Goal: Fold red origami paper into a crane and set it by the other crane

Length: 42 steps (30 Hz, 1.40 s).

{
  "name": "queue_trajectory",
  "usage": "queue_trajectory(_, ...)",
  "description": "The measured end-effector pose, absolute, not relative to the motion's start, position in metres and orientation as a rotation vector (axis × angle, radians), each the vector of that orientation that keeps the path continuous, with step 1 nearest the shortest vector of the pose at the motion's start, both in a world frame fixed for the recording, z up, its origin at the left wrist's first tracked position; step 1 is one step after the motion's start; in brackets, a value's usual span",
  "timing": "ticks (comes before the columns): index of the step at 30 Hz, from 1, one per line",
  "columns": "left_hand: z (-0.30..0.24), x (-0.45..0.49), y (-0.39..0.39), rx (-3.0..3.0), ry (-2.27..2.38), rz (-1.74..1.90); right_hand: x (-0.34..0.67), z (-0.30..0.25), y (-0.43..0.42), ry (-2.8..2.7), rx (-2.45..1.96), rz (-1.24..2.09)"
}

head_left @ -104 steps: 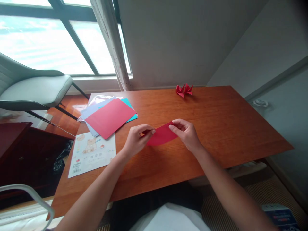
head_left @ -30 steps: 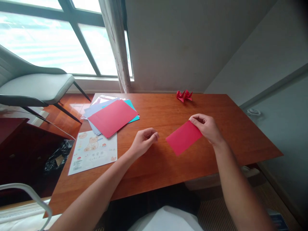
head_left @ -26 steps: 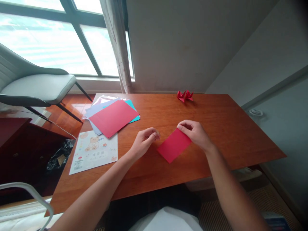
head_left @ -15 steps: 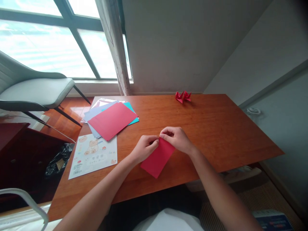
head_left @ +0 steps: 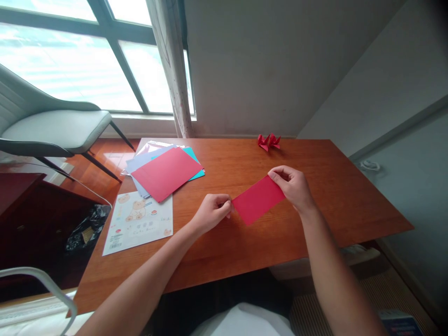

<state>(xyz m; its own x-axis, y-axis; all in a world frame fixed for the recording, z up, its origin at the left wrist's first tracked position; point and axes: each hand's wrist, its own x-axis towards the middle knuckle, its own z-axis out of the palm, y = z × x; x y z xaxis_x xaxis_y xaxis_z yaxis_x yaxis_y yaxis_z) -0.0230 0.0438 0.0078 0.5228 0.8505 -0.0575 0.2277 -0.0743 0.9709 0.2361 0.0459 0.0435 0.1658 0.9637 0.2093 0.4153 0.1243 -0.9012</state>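
Observation:
A red rectangle of folded paper [head_left: 258,200] hovers just over the wooden table [head_left: 245,242], stretched between both hands. My left hand [head_left: 212,213] pinches its left corner with curled fingers. My right hand [head_left: 294,186] pinches the upper right corner. The paper lies slanted, its right end farther from me.
A fan of coloured sheets topped by a red sheet [head_left: 166,172] lies at the table's back left. A printed sheet with bear pictures [head_left: 138,223] lies in front of it. Two red paper cranes [head_left: 269,141] stand at the back edge. A grey chair [head_left: 52,128] stands by the window.
A second ago only my right hand held the paper out to the right. It came in to my left hand, which took a corner; both hands have now spread apart with the paper between them.

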Motion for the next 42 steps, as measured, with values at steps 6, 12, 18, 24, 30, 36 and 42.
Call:
queue_trajectory(6, 0.008, -0.024, 0.048, 1.62, 1.009, 0.882, 0.221, 0.04, 0.042, -1.44, -1.413, 0.782)
queue_trajectory(12, 0.009, -0.022, 0.046, 1.825, 1.21, 0.972, 0.199, 0.037, 0.038, -1.467, -1.379, 0.909)
queue_trajectory(18, 0.007, -0.02, 0.045, 1.597, 0.904, 0.853, 0.188, 0.04, 0.04, -1.652, -1.38, 0.872)
queue_trajectory(24, 0.003, -0.02, 0.043, 1.942, 0.969, 0.751, 0.188, 0.052, 0.041, -2.24, -1.331, 0.825)
queue_trajectory(30, 0.005, -0.021, 0.043, 1.974, 0.953, 0.717, 0.196, 0.046, 0.043, -2.188, -1.331, 0.926)
queue_trajectory(36, 0.006, -0.02, 0.048, 1.44, 1.052, 0.926, 0.215, 0.016, 0.039, -1.287, -1.442, 0.938)
queue_trajectory(42, -0.001, -0.018, 0.049, 1.146, 1.099, 1.033, 0.179, -0.009, 0.017, -1.215, -1.277, 1.366)
